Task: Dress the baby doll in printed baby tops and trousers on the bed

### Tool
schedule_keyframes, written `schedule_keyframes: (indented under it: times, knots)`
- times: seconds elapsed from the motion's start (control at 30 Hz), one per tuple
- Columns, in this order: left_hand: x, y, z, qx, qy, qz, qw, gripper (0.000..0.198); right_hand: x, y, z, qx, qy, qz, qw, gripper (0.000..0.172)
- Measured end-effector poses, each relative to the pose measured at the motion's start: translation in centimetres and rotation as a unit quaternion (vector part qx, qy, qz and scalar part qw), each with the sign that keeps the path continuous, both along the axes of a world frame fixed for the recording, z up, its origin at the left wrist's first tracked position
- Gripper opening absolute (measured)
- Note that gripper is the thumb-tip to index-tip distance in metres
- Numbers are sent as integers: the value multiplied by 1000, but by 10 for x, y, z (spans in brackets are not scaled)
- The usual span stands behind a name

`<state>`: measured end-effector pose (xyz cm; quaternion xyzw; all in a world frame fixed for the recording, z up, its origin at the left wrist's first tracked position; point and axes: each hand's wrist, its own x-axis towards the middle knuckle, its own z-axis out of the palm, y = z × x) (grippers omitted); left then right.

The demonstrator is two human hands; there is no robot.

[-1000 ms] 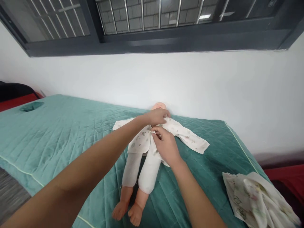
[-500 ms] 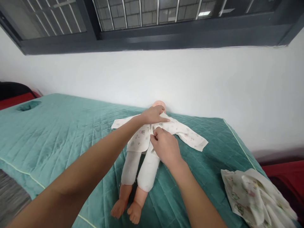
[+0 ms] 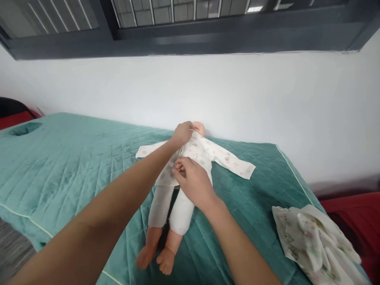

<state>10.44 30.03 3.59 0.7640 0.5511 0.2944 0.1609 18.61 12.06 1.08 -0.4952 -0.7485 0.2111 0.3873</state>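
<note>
Doll [image 3: 181,213] on its back on green quilted bed [image 3: 89,158], head at far edge by wall [image 3: 237,95], feet toward near edge. Right hand [image 3: 196,184]: fingertips pinched on front of printed white shirt [image 3: 227,158]. Left hand [image 3: 183,133] at shirt's neck; fingers partly hidden, cannot tell whether clamped. Crumpled printed cloth [image 3: 314,237] near bed's right edge.

One green quilted bed [image 3: 89,158] is carrying one pink-and-white baby doll [image 3: 181,215], one white printed shirt [image 3: 197,149] and one crumpled white printed cloth [image 3: 314,241].
</note>
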Motion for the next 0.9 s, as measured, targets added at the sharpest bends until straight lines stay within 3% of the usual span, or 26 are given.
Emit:
schedule_keyframes:
  times: [0.13, 0.23, 0.3, 0.37, 0.47, 0.6, 0.73, 0.9]
  knots:
    - [-3, -1, -13, 1, -31, 42, 999, 21, 9, 6, 3, 39, 9, -2, 999, 13]
    - [-10, -12, -18, 8, -99, 57, 993, 26, 39, 19, 4, 43, 27, -90, 995, 17]
    - [-18, -27, -22, 13, -148, 43, 988, 29, 68, 29, 1, 7, -10, -174, 985, 23]
    - [-30, -46, -30, 27, -180, 23, 983, 27, 97, 39, -7, -74, -100, -204, 971, 27]
    - [-55, -78, -49, 72, -185, -8, 980, 21, 125, 51, -23, -167, -183, -155, 956, 28]
    - [-92, -106, -80, 147, -149, -2, 978, 19, 131, 57, -40, -134, -188, -210, 950, 26]
    - [-117, -113, -98, 82, -102, 4, 991, 22, 125, 58, -52, -119, -196, -274, 934, 31]
    - [-125, -120, -98, -36, -105, -35, 993, 29, 121, 44, -65, -88, -152, -349, 920, 37]
